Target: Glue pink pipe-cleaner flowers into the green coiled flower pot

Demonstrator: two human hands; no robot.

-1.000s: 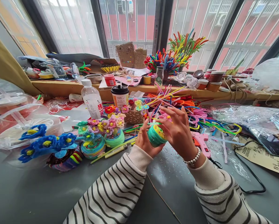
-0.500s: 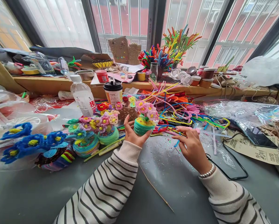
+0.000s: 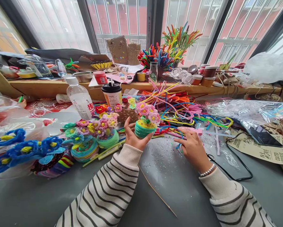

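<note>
My left hand (image 3: 136, 140) is wrapped round the base of a small green pot (image 3: 144, 130), thumb on its right side. Pink fuzzy flowers (image 3: 148, 113) with green leaves rise from the yellow top of the pot. To the right, my right hand (image 3: 193, 149) is low over the table, its fingers loosely apart, with nothing visible gripped in them. Behind its knuckles lies a pink object (image 3: 198, 130), partly covered by the hand; whether they touch is unclear. A short blue piece (image 3: 178, 146) is by its fingertips.
Left are more flower pots (image 3: 107, 138), blue flowers (image 3: 26, 149), a bottle (image 3: 81, 102) and a lidded cup (image 3: 112, 96). Pipe cleaners (image 3: 176, 105) lie behind the hands. A thin stick (image 3: 157, 191) is in front; a phone (image 3: 259, 135) and black cord (image 3: 246, 168) are right.
The view has shifted slightly, moving most things left. My right hand has moved a little beside the pink object, which shows more now. My left hand still holds the pot.
</note>
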